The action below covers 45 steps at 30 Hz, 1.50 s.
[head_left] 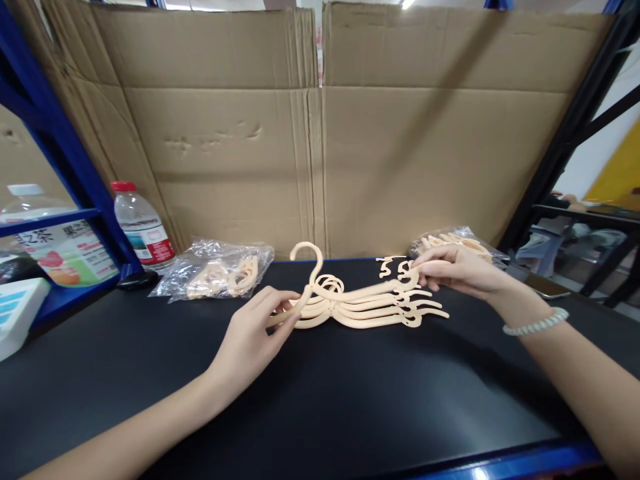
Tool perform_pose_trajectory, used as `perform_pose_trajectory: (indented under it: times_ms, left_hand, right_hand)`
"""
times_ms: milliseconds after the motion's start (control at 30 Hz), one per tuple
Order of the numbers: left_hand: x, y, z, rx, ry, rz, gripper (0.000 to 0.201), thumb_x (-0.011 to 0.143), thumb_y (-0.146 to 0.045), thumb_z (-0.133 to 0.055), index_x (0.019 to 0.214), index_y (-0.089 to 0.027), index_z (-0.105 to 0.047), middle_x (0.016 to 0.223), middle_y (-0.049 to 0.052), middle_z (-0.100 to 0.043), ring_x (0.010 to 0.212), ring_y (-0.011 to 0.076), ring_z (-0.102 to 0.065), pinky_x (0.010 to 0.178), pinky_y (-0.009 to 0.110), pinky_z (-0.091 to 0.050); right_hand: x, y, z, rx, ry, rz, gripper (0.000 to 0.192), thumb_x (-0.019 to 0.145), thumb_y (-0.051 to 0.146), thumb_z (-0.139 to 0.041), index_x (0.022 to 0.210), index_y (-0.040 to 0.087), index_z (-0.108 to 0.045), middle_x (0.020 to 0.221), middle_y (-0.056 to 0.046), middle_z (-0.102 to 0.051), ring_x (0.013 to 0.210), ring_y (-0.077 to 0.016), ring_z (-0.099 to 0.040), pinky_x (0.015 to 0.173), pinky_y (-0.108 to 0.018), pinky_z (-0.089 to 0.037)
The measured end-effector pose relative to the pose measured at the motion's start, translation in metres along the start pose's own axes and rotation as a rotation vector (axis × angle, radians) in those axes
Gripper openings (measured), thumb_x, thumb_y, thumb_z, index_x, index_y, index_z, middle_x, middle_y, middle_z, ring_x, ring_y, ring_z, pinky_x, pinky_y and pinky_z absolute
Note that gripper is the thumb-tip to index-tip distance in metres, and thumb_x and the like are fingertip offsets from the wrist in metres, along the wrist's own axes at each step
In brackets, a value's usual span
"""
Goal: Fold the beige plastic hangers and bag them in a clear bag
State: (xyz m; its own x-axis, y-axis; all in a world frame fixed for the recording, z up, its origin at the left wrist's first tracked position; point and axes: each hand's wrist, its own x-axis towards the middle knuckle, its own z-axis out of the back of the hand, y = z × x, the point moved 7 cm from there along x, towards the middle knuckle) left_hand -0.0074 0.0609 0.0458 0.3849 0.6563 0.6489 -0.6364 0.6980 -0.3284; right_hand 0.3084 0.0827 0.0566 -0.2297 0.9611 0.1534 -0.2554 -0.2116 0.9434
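Note:
A cream plastic clothes hanger (pixel 363 293), its hook standing up, is raised a little above other hangers. My left hand (pixel 257 323) is closed around its left arm, the fingers hiding that end. At the opposite end my right hand (pixel 453 268) pinches the tip by a small curled piece. Below lie several matching hangers (pixel 367 324) in an overlapping row, hooks pointing away from me and curved clips at their right ends. Small loose cream clip pieces (pixel 385 268) rest just left of my right hand.
A clear bag of cream parts (pixel 215 273) lies at the back left, another bag (pixel 457 241) at the back right. A red-capped bottle (pixel 143 227) stands by the blue frame. Cardboard (pixel 225 147) walls the back of the black table (pixel 350 413). A phone-like object (pixel 547 287) lies right.

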Motion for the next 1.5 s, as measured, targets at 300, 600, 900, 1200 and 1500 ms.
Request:
perform_pose_trajectory:
  times_ms: [300, 600, 900, 1200, 1500]
  left_hand:
    - [-0.011, -0.021, -0.022, 0.074, 0.254, -0.168, 0.011, 0.085, -0.016, -0.049, 0.081, -0.020, -0.059, 0.080, 0.003, -0.065, 0.077, 0.0193, -0.060, 0.071, 0.031, -0.048]
    - [-0.014, -0.015, -0.031, 0.145, 0.299, -0.128, 0.015, 0.087, -0.015, -0.045, 0.084, -0.020, -0.059, 0.087, 0.005, -0.065, 0.084, 0.0205, -0.059, 0.074, 0.032, -0.049]
    - [-0.038, -0.023, -0.047, 0.235, 0.439, -0.092, 0.066, 0.092, -0.050, -0.042, 0.149, -0.021, -0.025, 0.152, 0.012, -0.033, 0.139, 0.0334, -0.029, 0.110, 0.057, -0.025]
    - [-0.034, -0.007, -0.063, 0.197, 0.589, -0.021, 0.069, 0.094, -0.055, -0.032, 0.150, -0.018, -0.019, 0.155, 0.012, -0.021, 0.143, 0.0310, -0.017, 0.113, 0.058, -0.014]
    - [0.001, -0.069, -0.025, -0.341, 0.336, -0.125, 0.035, 0.094, -0.031, -0.040, 0.125, -0.020, -0.054, 0.131, 0.011, -0.057, 0.124, 0.0221, -0.050, 0.107, 0.040, -0.038]
  right_hand:
    - [-0.007, -0.022, 0.000, -0.622, 0.385, -0.076, 0.028, 0.072, 0.044, -0.071, 0.077, 0.017, -0.073, 0.070, -0.004, -0.068, 0.060, -0.0136, -0.057, 0.056, -0.025, -0.043]
    - [-0.008, -0.022, -0.009, -0.932, 0.255, -0.089, 0.010, 0.067, 0.027, -0.067, 0.069, 0.017, -0.066, 0.068, -0.005, -0.062, 0.062, -0.0173, -0.056, 0.054, -0.027, -0.041]
    - [-0.019, -0.012, -0.074, -0.954, 0.011, 0.193, 0.065, 0.090, 0.052, -0.045, 0.140, 0.010, -0.042, 0.144, -0.019, -0.040, 0.135, -0.0345, -0.034, 0.110, -0.052, -0.028]
    - [-0.013, -0.039, -0.117, -1.030, 0.189, 0.158, 0.073, 0.096, 0.054, -0.026, 0.147, 0.003, -0.025, 0.153, -0.020, -0.018, 0.142, -0.0309, -0.014, 0.116, -0.050, -0.016]
    - [-0.083, 0.035, -0.220, -0.955, 0.373, 1.354, 0.020, 0.084, 0.023, -0.056, 0.065, 0.022, -0.060, 0.066, -0.001, -0.064, 0.057, -0.0153, -0.056, 0.060, -0.030, -0.050]
